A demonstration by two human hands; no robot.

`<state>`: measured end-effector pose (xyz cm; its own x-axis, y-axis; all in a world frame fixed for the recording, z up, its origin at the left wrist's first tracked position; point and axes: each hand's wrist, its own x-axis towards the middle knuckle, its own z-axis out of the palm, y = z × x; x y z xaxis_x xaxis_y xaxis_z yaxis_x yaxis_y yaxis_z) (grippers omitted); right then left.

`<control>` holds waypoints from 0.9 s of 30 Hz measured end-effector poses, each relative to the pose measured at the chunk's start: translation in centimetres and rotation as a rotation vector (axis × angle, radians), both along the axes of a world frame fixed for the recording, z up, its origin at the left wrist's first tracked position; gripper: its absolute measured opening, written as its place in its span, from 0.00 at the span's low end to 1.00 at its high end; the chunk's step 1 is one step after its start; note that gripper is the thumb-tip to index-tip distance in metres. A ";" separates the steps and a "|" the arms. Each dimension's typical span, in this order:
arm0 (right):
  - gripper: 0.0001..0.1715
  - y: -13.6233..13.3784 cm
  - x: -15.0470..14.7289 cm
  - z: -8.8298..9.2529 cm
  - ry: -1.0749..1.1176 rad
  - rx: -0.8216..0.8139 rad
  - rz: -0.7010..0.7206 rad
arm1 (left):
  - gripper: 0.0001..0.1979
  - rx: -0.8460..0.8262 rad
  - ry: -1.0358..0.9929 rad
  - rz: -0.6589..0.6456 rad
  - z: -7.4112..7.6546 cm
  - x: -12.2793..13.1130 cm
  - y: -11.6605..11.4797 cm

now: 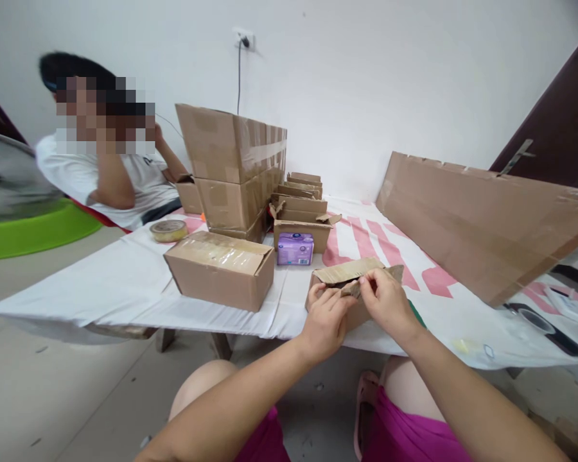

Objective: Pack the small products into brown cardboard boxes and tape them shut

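A small brown cardboard box (349, 273) with open flaps stands at the near edge of the low table (125, 282). My left hand (326, 321) grips its near side, fingers curled on the front wall. Beside it my right hand (384, 297) pinches a flap at the box's top. A purple packet (295, 249) lies just behind and to the left of the box. Farther left sits a closed, taped cardboard box (221, 268).
A stack of large cartons (236, 170) and several small open boxes (301, 212) stand at the back. A long cardboard sheet (486, 218) leans at the right, tape rolls (168, 231) (530, 317) lie at both sides. Another person (110, 173) sits at far left beside a fan (9, 176).
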<state>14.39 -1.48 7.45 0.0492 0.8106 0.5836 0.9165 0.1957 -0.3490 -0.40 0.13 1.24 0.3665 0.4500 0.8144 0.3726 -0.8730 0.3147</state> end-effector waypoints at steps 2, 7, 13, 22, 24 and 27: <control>0.09 0.1 -0.1 -0.3 -0.078 0.044 -0.024 | 0.13 -0.007 -0.007 -0.003 0.1 -0.1 0.0; 0.07 0.2 -0.1 -1.3 -0.312 0.143 -0.145 | 0.12 -0.044 -0.033 -0.002 0.0 -0.1 -0.1; 0.05 0.1 0.5 -1.6 -0.369 0.130 -0.148 | 0.12 -0.065 -0.044 0.000 -0.1 0.0 0.0; 0.06 0.2 0.9 -1.8 -0.332 0.106 -0.114 | 0.11 -0.067 -0.033 0.000 0.1 -0.2 0.0; 0.06 0.3 0.9 -1.8 -0.304 0.101 -0.111 | 0.11 -0.070 -0.030 -0.002 0.1 -0.3 0.0; 0.08 0.3 1.3 -1.8 -0.197 0.090 -0.075 | 0.11 -0.073 -0.029 0.002 0.1 -0.3 0.1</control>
